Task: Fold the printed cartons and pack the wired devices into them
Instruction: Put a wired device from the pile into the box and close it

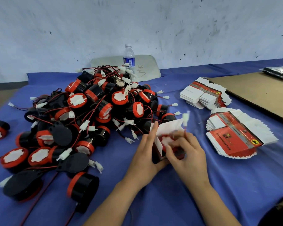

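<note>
The blue table [203, 185] fills most of the view. A big pile of round red and black devices [91, 115] sits at ten o'clock from the hands. Two stacks of flat cartons [238, 137] lie at two o'clock.

The open carton [169, 128] is right between the two hands. It seems to stand up, long way from six to twelve o'clock, with its open top at twelve. The left hand [145, 154] wraps around its left side and holds it steady. The right hand [186, 152] is blurry, but its fingers curl on a device [166, 141] that sits in the carton's mouth.

A thin red wire [185, 132] sticks up out of the carton toward twelve o'clock, with a white plug [185, 118] on its end. The right hand is nearer the wire, so I think it should tuck that in next
</note>
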The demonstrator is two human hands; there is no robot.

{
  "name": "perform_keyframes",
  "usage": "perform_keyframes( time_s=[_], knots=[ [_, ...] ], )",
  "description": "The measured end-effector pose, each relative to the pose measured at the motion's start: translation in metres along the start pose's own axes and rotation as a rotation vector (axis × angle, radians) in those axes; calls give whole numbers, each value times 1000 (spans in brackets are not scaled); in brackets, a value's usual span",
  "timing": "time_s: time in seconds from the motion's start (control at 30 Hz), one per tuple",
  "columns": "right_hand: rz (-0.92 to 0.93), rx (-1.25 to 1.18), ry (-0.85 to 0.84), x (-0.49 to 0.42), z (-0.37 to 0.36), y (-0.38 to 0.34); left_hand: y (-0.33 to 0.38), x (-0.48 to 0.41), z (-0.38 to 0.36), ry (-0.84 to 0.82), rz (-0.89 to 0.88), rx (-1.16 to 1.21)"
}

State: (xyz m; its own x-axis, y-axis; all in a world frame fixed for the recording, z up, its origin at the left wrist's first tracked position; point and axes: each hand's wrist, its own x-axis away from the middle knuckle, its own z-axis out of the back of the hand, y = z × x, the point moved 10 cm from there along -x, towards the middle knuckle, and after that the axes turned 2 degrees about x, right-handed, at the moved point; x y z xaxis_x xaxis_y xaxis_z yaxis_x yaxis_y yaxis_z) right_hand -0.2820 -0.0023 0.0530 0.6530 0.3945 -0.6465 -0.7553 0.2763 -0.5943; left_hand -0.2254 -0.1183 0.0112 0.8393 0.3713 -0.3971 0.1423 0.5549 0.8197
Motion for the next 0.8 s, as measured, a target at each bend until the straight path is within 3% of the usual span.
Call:
perform_keyframes(
  time_s=[0.1, 0.4, 0.53, 0.67, 0.8],
  knots=[
    [96, 105, -43, 1, -7, -8, 3, 2, 0, 8, -18, -55],
    [85, 129, -114, 1, -12, -9, 28, 5, 0, 34, -183, -214],
    [11, 116, -130, 1, -10, -1, 27, 7, -2, 11, -137, -235],
    [-10, 206, -121, 1, -9, -3, 31, 9, -5, 29, -89, -466],
    [-44, 143, -105, 1, -7, 1, 26, 9, -14, -14, -87, -443]
  ],
)
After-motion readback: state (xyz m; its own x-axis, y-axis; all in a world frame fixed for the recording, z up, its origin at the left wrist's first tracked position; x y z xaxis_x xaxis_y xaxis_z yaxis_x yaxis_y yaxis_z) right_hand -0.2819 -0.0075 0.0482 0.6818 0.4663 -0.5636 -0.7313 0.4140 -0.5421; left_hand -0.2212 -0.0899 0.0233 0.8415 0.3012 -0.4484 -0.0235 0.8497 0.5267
